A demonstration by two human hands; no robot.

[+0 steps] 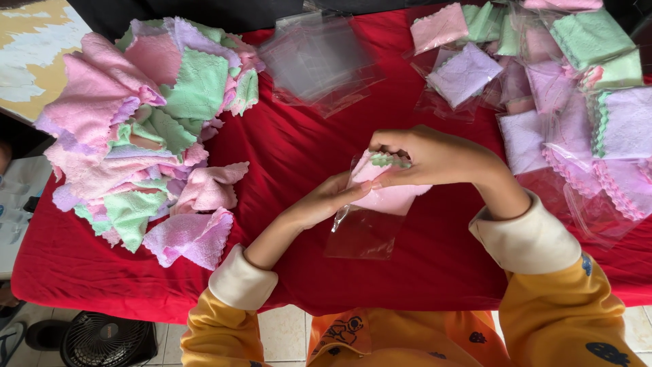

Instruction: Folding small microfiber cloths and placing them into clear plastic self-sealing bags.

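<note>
My right hand (pixel 428 156) pinches a folded stack of small cloths (pixel 387 178), pink with a green scalloped edge showing, at the mouth of a clear plastic bag (pixel 363 231). My left hand (pixel 326 200) grips the bag's open edge from the left. The cloths are partly inside the bag, which lies flat on the red tablecloth (pixel 421 265) toward me. Both sleeves are yellow with cream cuffs.
A heap of loose pink, green and lilac cloths (pixel 142 129) fills the left of the table. Empty clear bags (pixel 316 61) lie at the back centre. Bagged cloths (pixel 570 102) pile up at the right. A black fan (pixel 109 343) stands on the floor.
</note>
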